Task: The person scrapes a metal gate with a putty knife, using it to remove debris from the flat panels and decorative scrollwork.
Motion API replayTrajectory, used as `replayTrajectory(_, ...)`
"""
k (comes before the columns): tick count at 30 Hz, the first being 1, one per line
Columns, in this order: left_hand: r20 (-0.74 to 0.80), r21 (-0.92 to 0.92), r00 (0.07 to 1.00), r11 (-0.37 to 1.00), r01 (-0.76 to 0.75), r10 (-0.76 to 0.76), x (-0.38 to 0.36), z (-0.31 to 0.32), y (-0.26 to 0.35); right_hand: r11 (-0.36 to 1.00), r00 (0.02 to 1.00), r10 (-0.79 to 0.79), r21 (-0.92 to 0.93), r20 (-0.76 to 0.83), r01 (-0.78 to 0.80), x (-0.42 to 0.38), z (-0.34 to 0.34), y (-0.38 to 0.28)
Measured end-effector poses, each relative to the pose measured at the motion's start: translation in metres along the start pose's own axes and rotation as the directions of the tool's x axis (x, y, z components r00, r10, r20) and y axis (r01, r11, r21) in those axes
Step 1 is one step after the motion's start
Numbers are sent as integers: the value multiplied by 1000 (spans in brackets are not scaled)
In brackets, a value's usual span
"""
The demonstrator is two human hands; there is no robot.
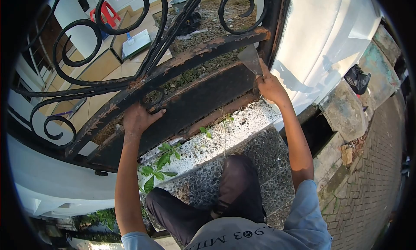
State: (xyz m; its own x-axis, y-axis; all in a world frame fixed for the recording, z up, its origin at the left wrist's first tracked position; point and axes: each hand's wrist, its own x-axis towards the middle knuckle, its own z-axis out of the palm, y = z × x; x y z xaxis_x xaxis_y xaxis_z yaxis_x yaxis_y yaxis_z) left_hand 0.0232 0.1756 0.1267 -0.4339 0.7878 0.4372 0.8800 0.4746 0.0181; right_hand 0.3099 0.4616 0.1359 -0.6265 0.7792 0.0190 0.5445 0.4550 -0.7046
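A black iron gate (173,67) with curled bars crosses the upper left, its curved rail worn to brown, rusty patches. My right hand (271,86) is closed round the handle of a scraper (250,59). The scraper's wide metal blade lies at the right end of the rail, close to the upright post (274,29). Lower on the gate, my left hand (139,118) rests at the rail's lower edge with the thumb spread out to the right; its other fingers are partly hidden by the rail. Below the hands runs a dark flat panel (195,102) of the gate.
A white wall pillar (303,42) stands right of the gate. Green plants (162,161) grow along the white, speckled ledge (208,141). Behind the gate are a red stool (106,15) and a tray (136,44). A black bag (357,79) lies on stone slabs beside a dark gap.
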Motion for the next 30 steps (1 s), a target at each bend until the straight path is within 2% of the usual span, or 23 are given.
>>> replayTrajectory(2,-9,-4,1000,1000,-3,3,2,0,1,990,988,-138,-18,65,139,-6,12,6)
replayTrajectory(4,-66,43,997,998,-36,39,-1,3,-1,994,994,-107,-32,12,108,-2,7,11)
replayTrajectory(6,-13,19,1000,1000,-10,11,-1,0,0,995,993,-92,-37,-80,89,2,10,16)
replayTrajectory(7,8,7,1000,1000,4,-4,0,-1,1,978,981,-194,-83,-28,191,-2,17,18)
replayTrajectory(10,-72,68,995,996,-62,67,-1,8,-8,994,992,-110,3,-66,110,-6,8,13)
replayTrajectory(11,-62,58,996,997,-59,63,-3,9,-9,999,999,31,-6,-25,-31,-7,1,5)
replayTrajectory(13,-56,33,997,998,-54,56,0,7,-8,982,982,-188,-10,-27,188,-10,12,14)
replayTrajectory(16,-87,101,993,992,-73,82,-1,9,-9,997,997,-72,-3,28,72,-21,5,9)
replayTrajectory(18,-66,68,996,996,-53,57,-2,6,-6,998,996,50,40,72,-53,-25,2,1)
replayTrajectory(20,-65,65,997,997,-46,50,-1,6,-6,999,998,-47,24,30,46,-25,14,11)
replayTrajectory(22,-70,90,995,994,-58,65,-2,7,-7,994,996,87,69,35,-90,-31,7,-1)
replayTrajectory(24,-46,49,999,999,-22,24,-2,2,-1,992,991,-118,42,-59,120,-25,18,14)
replayTrajectory(26,-32,18,999,1000,-1,2,-2,0,0,989,990,-142,30,8,142,-25,18,20)
replayTrajectory(28,-29,-6,1000,1000,-1,1,-2,1,-1,996,995,52,62,84,-57,-33,4,0)
replayTrajectory(30,-12,20,1000,1000,19,-19,0,0,0,997,995,-74,20,72,73,-28,10,8)
